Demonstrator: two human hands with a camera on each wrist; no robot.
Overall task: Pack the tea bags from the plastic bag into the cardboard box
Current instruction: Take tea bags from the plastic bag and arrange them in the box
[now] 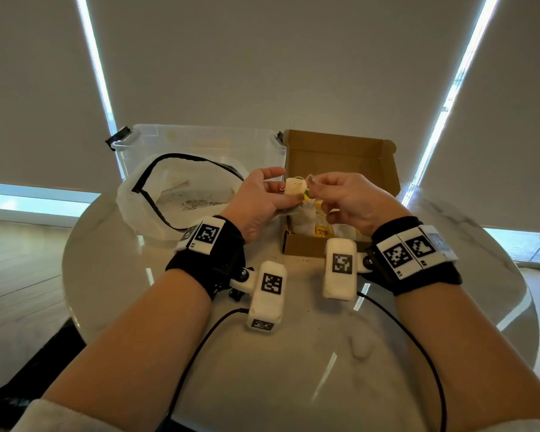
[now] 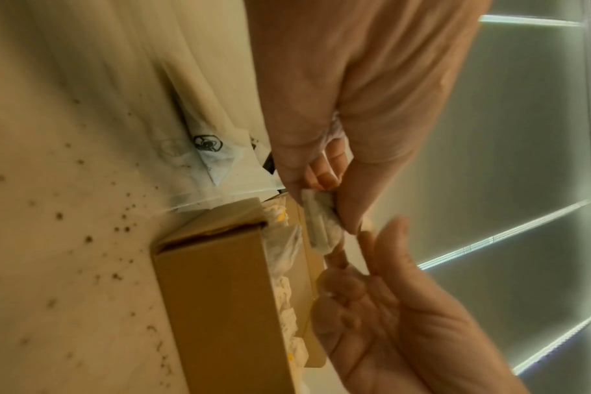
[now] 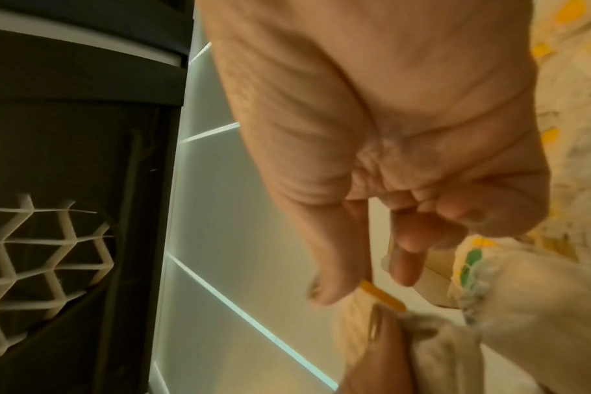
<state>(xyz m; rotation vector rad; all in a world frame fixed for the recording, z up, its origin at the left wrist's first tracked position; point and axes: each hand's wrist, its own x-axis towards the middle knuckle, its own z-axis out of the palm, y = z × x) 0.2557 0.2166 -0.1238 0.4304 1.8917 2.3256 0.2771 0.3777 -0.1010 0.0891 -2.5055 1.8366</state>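
Note:
My left hand holds a pale tea bag in its thumb and fingers, just above the near left corner of the open cardboard box. My right hand meets it from the right and pinches the bag's yellow tag between thumb and forefinger. Several tea bags lie inside the box. The plastic bag, black-edged and gaping open, lies left of the box. In the left wrist view the held tea bag hangs over the box.
A clear plastic tub stands behind the plastic bag. The box lid stands upright at the back. The round white table is speckled with tea crumbs. Black cables trail from both wrists over the near edge.

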